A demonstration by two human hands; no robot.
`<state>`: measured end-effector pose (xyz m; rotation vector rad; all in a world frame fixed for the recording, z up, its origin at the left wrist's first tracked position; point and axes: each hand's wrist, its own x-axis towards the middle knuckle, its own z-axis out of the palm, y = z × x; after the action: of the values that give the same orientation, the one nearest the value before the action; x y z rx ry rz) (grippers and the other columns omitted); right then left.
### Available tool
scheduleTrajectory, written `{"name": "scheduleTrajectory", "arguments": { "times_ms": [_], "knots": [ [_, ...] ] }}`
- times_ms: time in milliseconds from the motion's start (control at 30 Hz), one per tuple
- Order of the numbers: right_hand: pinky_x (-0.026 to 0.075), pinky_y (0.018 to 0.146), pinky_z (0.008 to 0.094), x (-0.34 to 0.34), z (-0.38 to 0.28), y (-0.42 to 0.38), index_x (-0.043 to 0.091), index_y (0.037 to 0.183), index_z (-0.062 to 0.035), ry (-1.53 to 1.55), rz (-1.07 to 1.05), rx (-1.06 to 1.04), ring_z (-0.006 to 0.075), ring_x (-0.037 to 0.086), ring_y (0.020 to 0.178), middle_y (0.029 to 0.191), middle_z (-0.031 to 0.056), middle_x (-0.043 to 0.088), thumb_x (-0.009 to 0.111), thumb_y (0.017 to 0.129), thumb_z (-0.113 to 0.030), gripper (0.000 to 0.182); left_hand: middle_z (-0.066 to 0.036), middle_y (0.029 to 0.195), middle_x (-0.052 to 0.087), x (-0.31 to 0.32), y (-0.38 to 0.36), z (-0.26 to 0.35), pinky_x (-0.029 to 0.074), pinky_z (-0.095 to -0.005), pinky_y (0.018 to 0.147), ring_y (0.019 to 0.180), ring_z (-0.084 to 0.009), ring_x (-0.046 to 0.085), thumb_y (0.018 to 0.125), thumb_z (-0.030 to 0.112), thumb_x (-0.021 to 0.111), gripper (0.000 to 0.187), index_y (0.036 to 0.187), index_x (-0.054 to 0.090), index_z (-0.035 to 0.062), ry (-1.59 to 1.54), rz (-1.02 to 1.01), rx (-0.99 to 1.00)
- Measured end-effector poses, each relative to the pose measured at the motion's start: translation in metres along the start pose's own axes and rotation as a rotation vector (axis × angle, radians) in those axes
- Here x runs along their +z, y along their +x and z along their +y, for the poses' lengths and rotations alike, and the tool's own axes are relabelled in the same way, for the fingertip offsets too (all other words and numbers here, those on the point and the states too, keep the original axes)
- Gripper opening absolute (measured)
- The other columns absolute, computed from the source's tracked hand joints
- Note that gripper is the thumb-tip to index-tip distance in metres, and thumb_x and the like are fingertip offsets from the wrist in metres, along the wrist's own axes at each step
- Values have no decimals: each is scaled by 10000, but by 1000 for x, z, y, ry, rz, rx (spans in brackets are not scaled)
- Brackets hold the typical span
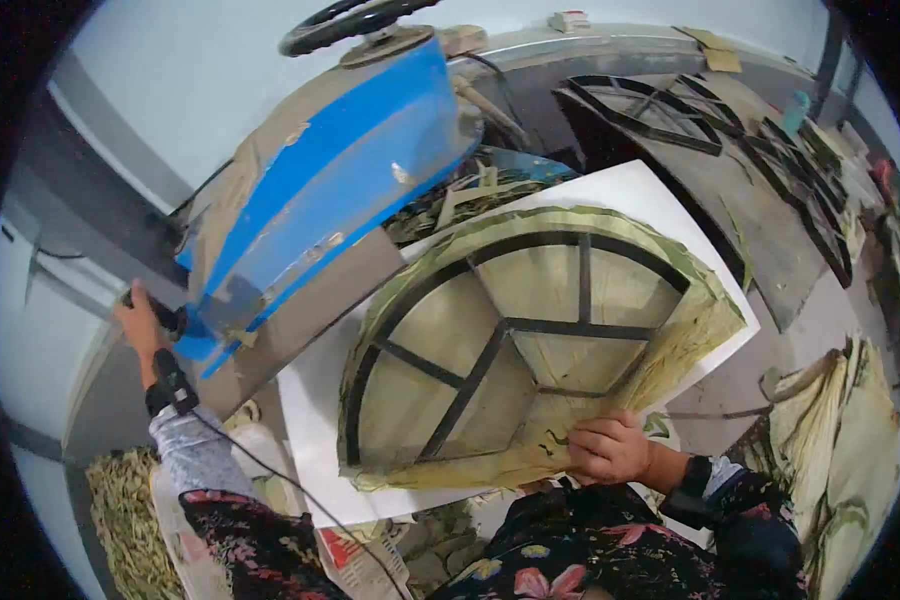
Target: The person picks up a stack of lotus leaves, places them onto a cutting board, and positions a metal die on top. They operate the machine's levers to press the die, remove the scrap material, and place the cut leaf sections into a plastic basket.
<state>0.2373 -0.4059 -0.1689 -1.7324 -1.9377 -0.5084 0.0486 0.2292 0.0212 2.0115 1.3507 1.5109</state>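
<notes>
A fan-shaped black cutting die (498, 325), divided by several bars, lies on a stack of pale green dried leaf sheets (705, 318). Under both is a white board (310, 400), tilted across the bench. My right hand (610, 448) has its fingers curled over the near edge of the leaf sheets, by the die's lower corner; its thumb is hidden. Far to the left, my left hand (142, 320) is closed around a dark handle (172, 318) at the end of the blue machine (340, 190).
A black handwheel (355, 22) tops the machine. Leaf scraps (470, 195) lie behind the board. More black dies (660, 110) rest on a grey surface at back right. Large dried leaves (820, 430) hang at right; cut leaves (120, 510) are heaped at lower left.
</notes>
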Motion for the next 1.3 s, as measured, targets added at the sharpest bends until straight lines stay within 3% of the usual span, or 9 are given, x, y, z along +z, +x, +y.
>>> {"name": "scheduleTrajectory", "arguments": {
  "times_ms": [367, 533, 667, 800, 867, 900, 967, 1100, 1300],
  "knots": [
    [403, 728, 370, 5, -4, -7, 584, 974, -139, 10, 60, 84, 200, 550, 926, 1030, 36, 582, 710, 655, -363, 410, -125, 1044, 525, -86, -175, 105, 399, -314, 825, 924, -199, 498, 916, 370, 484, 491, 1152, 463, -61, -196, -50, 27],
    [407, 751, 389, -16, -6, 4, 571, 1037, -104, 88, -66, 131, 229, 536, 952, 1048, 57, 568, 692, 687, -366, 453, -115, 1082, 527, -113, -234, 123, 366, -334, 913, 985, -205, 493, 950, 387, 399, 515, 1212, 438, -54, -699, -174, -55],
    [406, 808, 416, -52, -2, 49, 496, 1160, -35, 439, -122, 149, 298, 499, 1010, 1114, 132, 523, 656, 741, -383, 567, -123, 1118, 538, -114, -223, 136, 349, -333, 949, 1053, -192, 494, 958, 401, 364, 533, 1218, 447, -58, -237, 69, 226],
    [362, 925, 451, -78, -9, 132, 425, 1236, 18, 748, 100, 107, 375, 432, 1119, 1233, 208, 450, 603, 817, -406, 623, -138, 1047, 577, -102, -196, 123, 407, -333, 877, 985, -203, 541, 948, 399, 394, 513, 1170, 477, -56, -135, 128, 316],
    [399, 878, 373, -78, -19, 171, 405, 1249, 31, 893, 317, 123, 262, 523, 982, 1140, 155, 510, 550, 887, -315, 521, -167, 963, 602, -98, -201, 141, 456, -333, 783, 889, -232, 580, 937, 389, 419, 482, 1127, 494, -47, -692, -243, -217],
    [399, 878, 373, -89, -21, 185, 405, 1249, 31, 888, 324, 125, 262, 523, 982, 1140, 155, 510, 550, 887, -315, 521, -168, 861, 590, -92, -208, 148, 472, -323, 685, 740, -241, 583, 922, 364, 444, 426, 1079, 496, -28, -824, -170, -293],
    [417, 809, 310, -113, -22, 203, 482, 1153, 32, 1382, 69, 514, 173, 535, 872, 1017, 105, 559, 465, 927, -284, 389, -155, 832, 576, -94, -222, 152, 464, -319, 657, 699, -232, 564, 911, 344, 457, 400, 1063, 496, -24, -869, -209, -259],
    [416, 726, 269, -119, 2, 190, 567, 868, 22, 1534, 106, 483, 129, 522, 755, 798, 73, 580, 400, 929, -198, 283, -128, 765, 532, -92, -247, 174, 433, -298, 568, 607, -203, 506, 879, 270, 481, 305, 1023, 481, 2, -956, -238, -221],
    [414, 716, 265, -118, 5, 175, 556, 891, 25, 1602, 174, 555, 126, 522, 730, 775, 73, 576, 410, 914, -157, 234, -136, 767, 528, -89, -264, 175, 433, -294, 554, 612, -196, 502, 874, 236, 479, 256, 1027, 472, 31, -986, -295, -158]
  ]
}}
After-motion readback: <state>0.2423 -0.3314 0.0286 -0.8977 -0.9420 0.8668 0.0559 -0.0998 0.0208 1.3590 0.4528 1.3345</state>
